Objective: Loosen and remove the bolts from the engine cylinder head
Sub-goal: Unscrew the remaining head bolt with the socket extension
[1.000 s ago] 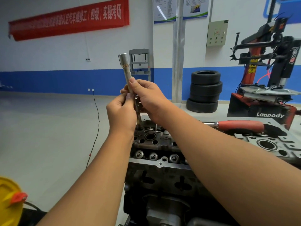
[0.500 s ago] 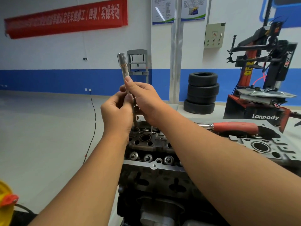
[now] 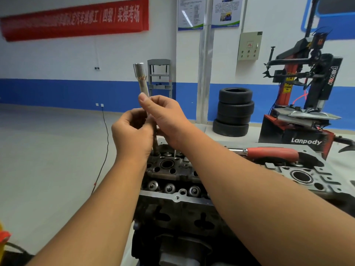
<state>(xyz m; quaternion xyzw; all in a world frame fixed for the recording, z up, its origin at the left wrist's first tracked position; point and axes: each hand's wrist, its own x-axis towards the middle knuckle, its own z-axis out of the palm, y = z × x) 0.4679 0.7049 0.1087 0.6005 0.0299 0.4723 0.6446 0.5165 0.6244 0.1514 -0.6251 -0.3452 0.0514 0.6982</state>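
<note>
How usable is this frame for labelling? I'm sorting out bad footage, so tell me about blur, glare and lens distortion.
Head view: wide-angle bending bows the red banner and the wall pipe; the socket extension and both hands, left and right, are fairly sharp; the banner's left end is smeared; the glossy posters carry white glare; light is soft and even on the cylinder head.

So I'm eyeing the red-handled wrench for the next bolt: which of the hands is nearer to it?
Right. The right hand grips the socket shaft on the side toward the wrench; the left hand holds the shaft lower, farther from it.
</note>
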